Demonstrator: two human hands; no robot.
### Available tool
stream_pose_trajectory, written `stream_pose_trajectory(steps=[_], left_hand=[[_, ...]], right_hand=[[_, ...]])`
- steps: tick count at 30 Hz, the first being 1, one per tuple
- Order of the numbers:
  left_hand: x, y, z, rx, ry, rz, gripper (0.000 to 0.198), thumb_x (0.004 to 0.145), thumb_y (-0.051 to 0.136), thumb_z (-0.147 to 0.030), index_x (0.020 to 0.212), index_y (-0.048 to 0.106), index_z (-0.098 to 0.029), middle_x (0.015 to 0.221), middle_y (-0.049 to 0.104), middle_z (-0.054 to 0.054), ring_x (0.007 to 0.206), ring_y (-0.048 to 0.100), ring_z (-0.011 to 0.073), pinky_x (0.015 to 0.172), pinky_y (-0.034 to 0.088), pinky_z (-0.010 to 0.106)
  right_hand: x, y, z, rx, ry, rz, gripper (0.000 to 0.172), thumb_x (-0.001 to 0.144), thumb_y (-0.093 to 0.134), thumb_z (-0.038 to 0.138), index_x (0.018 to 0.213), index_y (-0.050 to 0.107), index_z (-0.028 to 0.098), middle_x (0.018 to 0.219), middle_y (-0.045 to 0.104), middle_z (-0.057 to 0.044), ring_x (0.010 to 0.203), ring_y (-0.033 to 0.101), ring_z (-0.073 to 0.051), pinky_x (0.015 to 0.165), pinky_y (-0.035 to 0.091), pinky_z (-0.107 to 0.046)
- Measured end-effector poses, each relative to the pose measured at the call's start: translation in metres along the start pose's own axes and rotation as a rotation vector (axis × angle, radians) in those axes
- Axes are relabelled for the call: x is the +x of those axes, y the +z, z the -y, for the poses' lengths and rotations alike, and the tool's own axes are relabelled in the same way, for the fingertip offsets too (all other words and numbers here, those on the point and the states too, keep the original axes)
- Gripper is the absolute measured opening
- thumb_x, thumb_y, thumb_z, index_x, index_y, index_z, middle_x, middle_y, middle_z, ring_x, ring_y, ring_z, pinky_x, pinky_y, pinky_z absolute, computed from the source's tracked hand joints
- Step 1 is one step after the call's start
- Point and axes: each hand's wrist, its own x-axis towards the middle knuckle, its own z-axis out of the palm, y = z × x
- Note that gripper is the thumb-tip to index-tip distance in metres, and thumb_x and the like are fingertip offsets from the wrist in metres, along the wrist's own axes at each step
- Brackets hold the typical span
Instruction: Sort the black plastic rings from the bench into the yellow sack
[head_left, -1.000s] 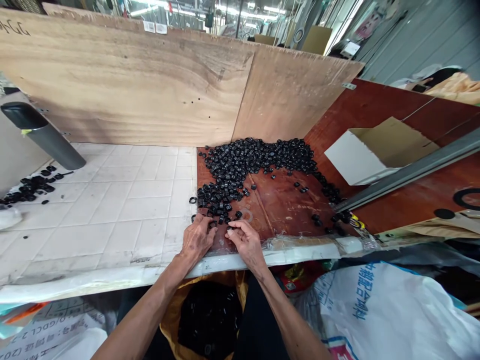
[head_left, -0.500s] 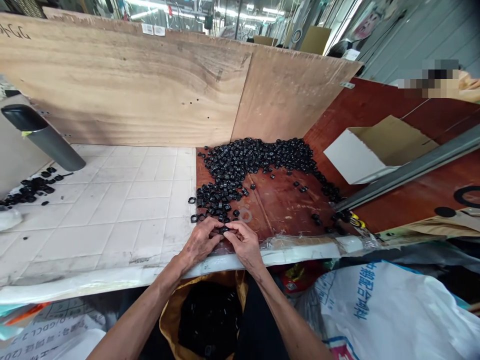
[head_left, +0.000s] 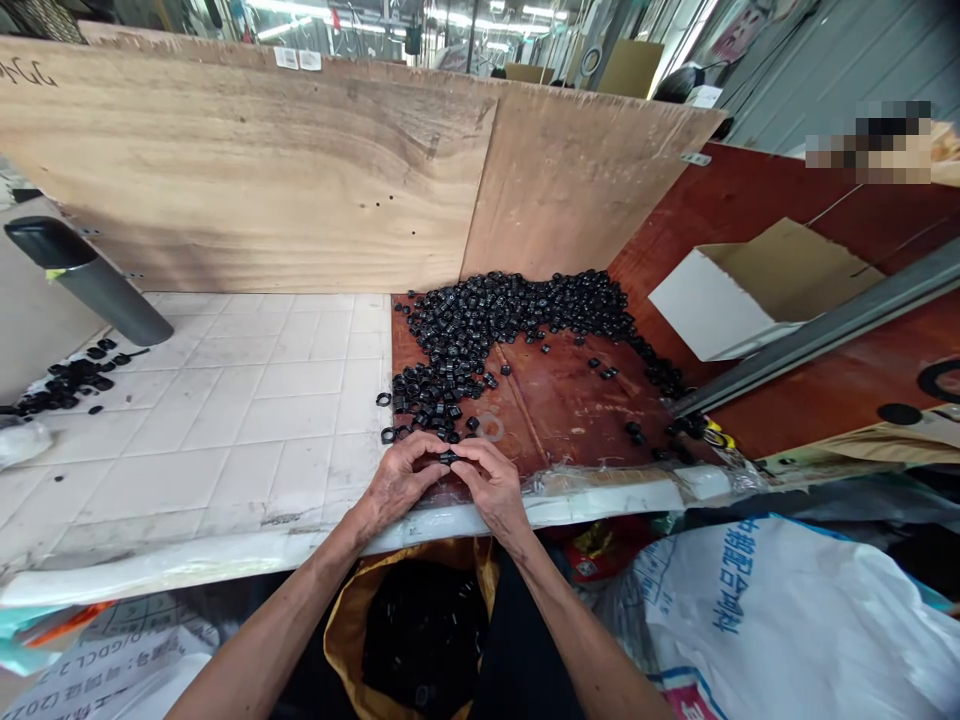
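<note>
Both hands meet at the bench edge, my left hand (head_left: 397, 482) & right hand (head_left: 491, 485) pinching one small black ring (head_left: 448, 458) between fingertips, its long axis running hand to hand, w/ the ring pile (head_left: 480, 330) just beyond, yellow-lined bag (head_left: 352, 620) directly below.

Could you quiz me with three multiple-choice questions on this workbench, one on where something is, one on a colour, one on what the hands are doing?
1. Where does the big pile of rings lie?
A. on the white tiles
B. on the red-brown board by the plywood wall
C. in the cardboard box

2. What colour are the rings?
A. black
B. white
C. yellow

3. The left hand and right hand are:
A. far apart
B. together, pinching one small black ring
C. inside the bag

Answers: 1 B, heap sits on the board; 2 A, all black; 3 B, fingertips meet on the ring.
</note>
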Motion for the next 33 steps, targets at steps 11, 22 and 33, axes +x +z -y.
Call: stream_pose_trajectory(steps=[11,22,33], left_hand=[[0.001,-0.001,-0.008,-0.013,-0.023,0.023,0.019,0.092,0.067,-0.023,0.109,0.073,-0.020,0.105,0.071,0.007,0.098,0.067,0.0191,0.092,0.054,0.035],[0.001,0.002,-0.001,0.062,0.090,-0.003,0.020,0.094,0.066,-0.021,0.113,0.072,-0.022,0.109,0.069,0.007,0.103,0.067,0.0188,0.096,0.055,0.036],[0.001,0.004,0.003,-0.113,-0.105,-0.019,0.019,0.087,0.074,-0.024,0.105,0.077,-0.019,0.105,0.072,0.007,0.097,0.069,0.0195,0.089,0.056,0.034]], right_hand=[[-0.001,0.001,-0.001,0.028,0.040,-0.019,0.012,0.090,0.070,0.027,0.098,0.078,0.025,0.100,0.073,-0.006,0.093,0.070,-0.021,0.081,0.058,-0.033],[-0.001,0.001,-0.001,0.030,0.066,-0.019,0.011,0.088,0.072,0.026,0.097,0.079,0.026,0.097,0.073,-0.005,0.088,0.070,-0.020,0.074,0.058,-0.031],[0.000,-0.002,-0.002,0.038,0.060,0.012,0.009,0.091,0.070,0.029,0.095,0.077,0.025,0.100,0.072,-0.007,0.096,0.069,-0.022,0.087,0.057,-0.037]])
